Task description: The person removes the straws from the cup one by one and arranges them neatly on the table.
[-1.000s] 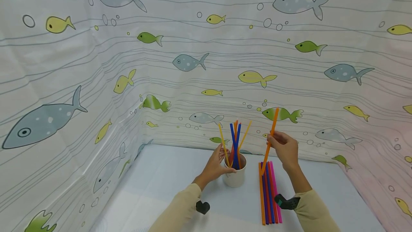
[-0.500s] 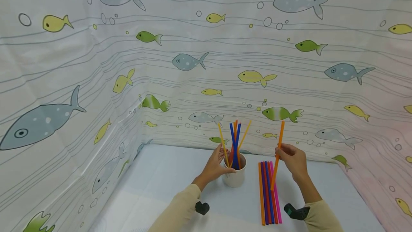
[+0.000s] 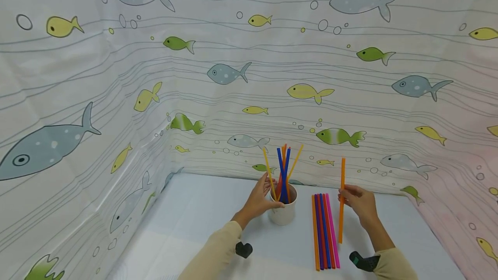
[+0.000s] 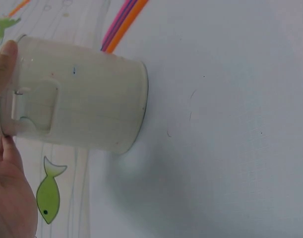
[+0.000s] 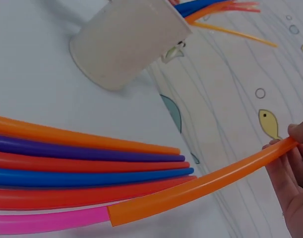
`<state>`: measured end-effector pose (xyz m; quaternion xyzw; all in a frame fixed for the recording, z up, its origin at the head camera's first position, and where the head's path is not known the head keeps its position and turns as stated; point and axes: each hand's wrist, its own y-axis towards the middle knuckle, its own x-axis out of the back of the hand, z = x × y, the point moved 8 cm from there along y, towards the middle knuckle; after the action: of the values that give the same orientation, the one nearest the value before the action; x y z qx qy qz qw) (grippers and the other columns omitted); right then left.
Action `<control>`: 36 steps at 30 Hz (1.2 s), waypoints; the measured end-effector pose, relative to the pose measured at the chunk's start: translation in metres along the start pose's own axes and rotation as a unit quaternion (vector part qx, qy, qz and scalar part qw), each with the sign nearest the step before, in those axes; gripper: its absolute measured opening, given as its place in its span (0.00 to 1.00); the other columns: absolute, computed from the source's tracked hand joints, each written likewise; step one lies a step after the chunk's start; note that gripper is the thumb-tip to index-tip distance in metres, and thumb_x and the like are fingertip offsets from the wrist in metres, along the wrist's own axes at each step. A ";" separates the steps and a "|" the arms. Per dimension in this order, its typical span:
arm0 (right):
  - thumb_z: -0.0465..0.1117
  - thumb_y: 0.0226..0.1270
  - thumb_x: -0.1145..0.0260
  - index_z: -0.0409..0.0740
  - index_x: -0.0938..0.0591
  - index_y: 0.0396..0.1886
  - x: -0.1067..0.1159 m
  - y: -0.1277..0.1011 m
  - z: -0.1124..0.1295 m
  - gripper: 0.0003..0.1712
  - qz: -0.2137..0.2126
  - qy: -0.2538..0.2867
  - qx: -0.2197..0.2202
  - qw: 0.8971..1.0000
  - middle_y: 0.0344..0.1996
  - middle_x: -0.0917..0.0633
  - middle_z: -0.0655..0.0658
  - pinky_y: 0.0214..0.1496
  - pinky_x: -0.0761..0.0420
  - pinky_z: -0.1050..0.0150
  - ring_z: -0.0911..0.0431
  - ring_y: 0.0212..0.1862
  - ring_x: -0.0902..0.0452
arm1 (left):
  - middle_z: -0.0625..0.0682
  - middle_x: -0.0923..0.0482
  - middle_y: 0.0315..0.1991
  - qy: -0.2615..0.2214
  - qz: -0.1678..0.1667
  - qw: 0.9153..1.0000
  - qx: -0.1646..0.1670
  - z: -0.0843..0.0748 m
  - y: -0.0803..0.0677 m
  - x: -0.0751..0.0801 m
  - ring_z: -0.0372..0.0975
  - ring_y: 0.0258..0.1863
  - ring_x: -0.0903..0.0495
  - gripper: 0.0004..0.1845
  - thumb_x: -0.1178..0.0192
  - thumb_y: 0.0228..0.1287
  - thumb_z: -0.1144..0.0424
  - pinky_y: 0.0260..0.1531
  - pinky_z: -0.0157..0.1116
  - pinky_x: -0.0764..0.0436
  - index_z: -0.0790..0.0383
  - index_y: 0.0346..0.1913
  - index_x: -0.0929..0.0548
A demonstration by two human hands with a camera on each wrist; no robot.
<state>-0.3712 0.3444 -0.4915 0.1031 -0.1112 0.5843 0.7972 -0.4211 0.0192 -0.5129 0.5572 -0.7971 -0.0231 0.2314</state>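
My left hand [image 3: 256, 201] holds a white cup [image 3: 282, 216] near its rim, thumb in front and fingers round the far side. Out of the cup lean several straws [image 3: 284, 175] in blue, orange, red and yellow. My right hand [image 3: 362, 204] pinches an orange straw [image 3: 341, 228] by its upper part, keeping it nearly upright. This straw is right of a row of straws [image 3: 325, 232] lying side by side: orange, purple, red, blue, red and pink. In the right wrist view, the held straw [image 5: 201, 186] covers part of the pink straw [image 5: 52, 221].
The table [image 3: 186, 215] has a white cover. A fish-patterned sheet [image 3: 218, 120] stands behind it and along both sides. Each forearm wears a dark wrist device, such as the one on the right [image 3: 364, 262].
My right hand has moved right and down with the orange straw, from over the row's left side to beyond the pink straw. The straw is more upright. My left hand stays on the cup.
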 end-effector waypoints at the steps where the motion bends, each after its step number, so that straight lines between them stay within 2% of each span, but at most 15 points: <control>1: 0.50 0.68 0.34 0.31 0.25 0.60 0.000 0.000 -0.004 0.31 0.000 -0.002 -0.005 1.000 0.50 0.18 0.33 0.44 0.16 0.67 0.56 0.41 0.15 | 0.61 0.35 0.67 0.001 0.000 1.000 0.003 0.000 0.000 0.000 0.50 0.68 0.35 0.60 0.24 0.50 0.60 0.65 0.43 0.34 0.65 0.77 0.57; 7: 0.49 0.68 0.33 0.30 0.25 0.60 -0.006 -0.003 -0.027 0.31 0.006 -0.001 -0.034 0.999 0.48 0.17 0.34 0.42 0.16 0.67 0.56 0.40 0.15 | 0.53 0.35 0.66 0.005 -0.001 1.000 0.014 0.001 0.000 0.001 0.42 0.68 0.35 0.60 0.24 0.50 0.62 0.65 0.36 0.34 0.57 0.78 0.56; 11: 0.47 0.68 0.33 0.28 0.24 0.58 -0.009 -0.004 -0.037 0.29 0.007 -0.006 -0.045 0.999 0.46 0.17 0.34 0.41 0.15 0.65 0.55 0.38 0.15 | 0.54 0.35 0.66 0.004 0.000 1.000 0.006 0.000 0.001 0.002 0.44 0.68 0.35 0.60 0.24 0.50 0.62 0.65 0.38 0.35 0.58 0.78 0.56; 17: 0.46 0.67 0.32 0.26 0.24 0.56 -0.012 -0.007 -0.051 0.29 0.015 -0.019 -0.057 0.998 0.41 0.16 0.36 0.42 0.14 0.60 0.55 0.36 0.16 | 0.55 0.35 0.67 0.002 0.002 1.000 0.013 -0.001 0.002 0.001 0.42 0.69 0.35 0.60 0.24 0.50 0.63 0.66 0.35 0.35 0.58 0.78 0.57; 26: 0.39 0.68 0.34 0.24 0.22 0.53 -0.015 -0.009 -0.065 0.23 0.012 -0.009 -0.061 0.998 0.38 0.15 0.38 0.37 0.14 0.64 0.55 0.35 0.16 | 0.55 0.34 0.66 -0.001 0.000 1.000 0.009 -0.001 0.000 0.000 0.43 0.68 0.34 0.60 0.24 0.49 0.62 0.65 0.37 0.34 0.58 0.78 0.56; 36: 0.43 0.65 0.31 0.24 0.21 0.52 -0.012 -0.008 -0.077 0.26 -0.011 -0.056 -0.068 0.996 0.40 0.16 0.33 0.34 0.14 0.63 0.56 0.33 0.17 | 0.55 0.34 0.67 0.004 0.002 1.000 0.017 -0.001 0.000 0.001 0.41 0.68 0.35 0.61 0.23 0.49 0.61 0.65 0.35 0.35 0.57 0.78 0.56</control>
<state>-0.3625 0.3538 -0.5683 0.0825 -0.1934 0.5602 0.8012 -0.4213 0.0190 -0.5120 0.5595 -0.7977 -0.0066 0.2251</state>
